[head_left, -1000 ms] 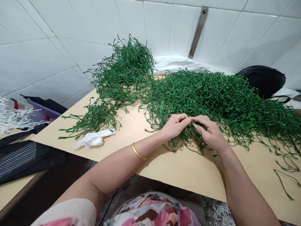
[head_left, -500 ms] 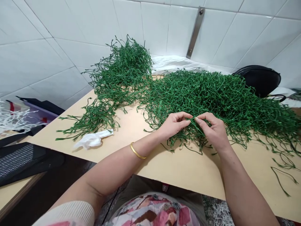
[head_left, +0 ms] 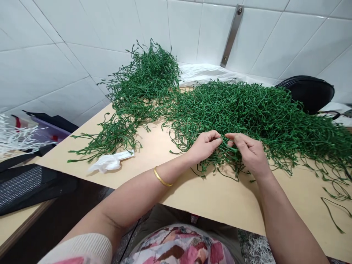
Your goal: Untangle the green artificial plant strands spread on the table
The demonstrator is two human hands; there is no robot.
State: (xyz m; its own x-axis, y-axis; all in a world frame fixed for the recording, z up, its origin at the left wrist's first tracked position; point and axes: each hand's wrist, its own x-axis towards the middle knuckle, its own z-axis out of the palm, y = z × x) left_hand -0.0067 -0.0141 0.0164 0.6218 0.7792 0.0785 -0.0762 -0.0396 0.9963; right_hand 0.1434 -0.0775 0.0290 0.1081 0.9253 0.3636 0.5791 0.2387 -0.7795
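Thin green cords with small knotted ends lie in a long tangled heap (head_left: 247,106) across the table, and a second pile (head_left: 151,73) stands at the back left. My left hand (head_left: 205,146), at the front edge of the heap, pinches a green cord between thumb and fingertips. Just to its right, my right hand (head_left: 250,152) is closed on green cord too, thumb against the fingers. A small gap separates the two sets of fingertips, and which strands run between them is hard to make out.
A crumpled white tissue (head_left: 110,162) lies on the table (head_left: 154,176) at the left. Behind the heap is a black case (head_left: 310,93). White cords (head_left: 16,137) and a black mesh item (head_left: 22,187) are at the far left. Loose cords (head_left: 332,212) lie at the right.
My fingertips have moved slightly apart, and my right hand has turned with its fingers now pointing more to the left. The whole view has shifted a little.
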